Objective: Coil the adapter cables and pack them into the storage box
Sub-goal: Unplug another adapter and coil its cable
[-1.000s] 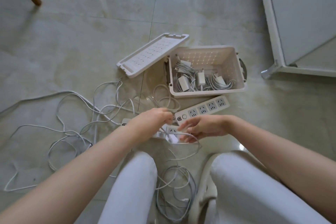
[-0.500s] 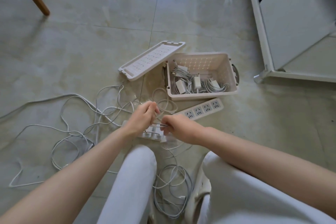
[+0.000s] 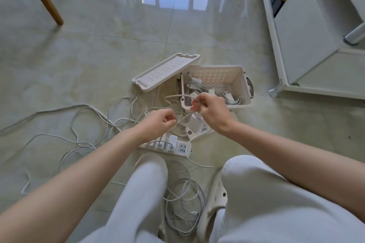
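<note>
1. Several adapters with coiled cables [image 3: 197, 86] already lie inside the storage box [image 3: 215, 75]. The box stands open on the floor, its lid [image 3: 166, 72] just beside its left end.
2. Plenty is left, by my judgement.
   - A wide tangle of loose cables [image 3: 88, 124] sprawls over the floor to the left.
   - Another loose bundle [image 3: 183, 203] lies between the person's legs.
   - Some adapters [image 3: 171, 141] sit plugged into the near power strip [image 3: 182, 148].
   - A second power strip [image 3: 199, 130], partly hidden under the right wrist, carries one more adapter.
   - I would put the job at no more than halfway.
3. Left hand [image 3: 160, 122]: the grip is narrow, with fingers curled and pinching a white cable [image 3: 183, 119].
4. Right hand [image 3: 213, 110]: the grip is also narrow and pinches the same cable a little higher. One loop arcs out to the left from the fingertips. This looks like the start of a fresh coil, though I cannot count the turns.
5. The held cable spans the short gap between both grips. It hangs in the air above the second power strip and just short of the box's near wall. Its free end trails down toward the tangle, and I cannot trace it further.
</note>
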The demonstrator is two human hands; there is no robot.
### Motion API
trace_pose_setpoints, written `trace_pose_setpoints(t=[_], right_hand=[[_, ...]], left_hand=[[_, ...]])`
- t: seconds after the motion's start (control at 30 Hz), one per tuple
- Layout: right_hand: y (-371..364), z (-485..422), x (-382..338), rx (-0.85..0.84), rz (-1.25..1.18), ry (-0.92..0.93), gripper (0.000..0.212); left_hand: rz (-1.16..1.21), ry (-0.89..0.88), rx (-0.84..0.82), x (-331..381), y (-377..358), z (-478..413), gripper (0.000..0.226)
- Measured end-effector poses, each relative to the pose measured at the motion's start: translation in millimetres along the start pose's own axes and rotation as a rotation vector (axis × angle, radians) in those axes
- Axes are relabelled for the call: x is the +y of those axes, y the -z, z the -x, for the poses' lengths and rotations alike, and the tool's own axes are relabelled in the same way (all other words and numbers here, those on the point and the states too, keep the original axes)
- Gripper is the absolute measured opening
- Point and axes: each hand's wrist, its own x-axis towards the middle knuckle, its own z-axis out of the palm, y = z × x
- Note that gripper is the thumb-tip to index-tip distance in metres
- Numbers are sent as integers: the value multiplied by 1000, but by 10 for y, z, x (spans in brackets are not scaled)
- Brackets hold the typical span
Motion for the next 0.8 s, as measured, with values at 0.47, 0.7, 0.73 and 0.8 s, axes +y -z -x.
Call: trace_pose_setpoints(t=[0.47,0.7,0.73,0.8], right_hand=[[586,236,-683,141,-136,-25,17],[728,473,-773,158,116,144,33],[740,504,-761,155,234,167,32],[772,563,-723,136,387,189,30]], left_hand=[[435,-75,-74,978,6,280,70],[-26,-105,43,1271,215,495,35],[-61,-112,50,1300,263,532,28],[-140,-125,63,1342,371,608,13]])
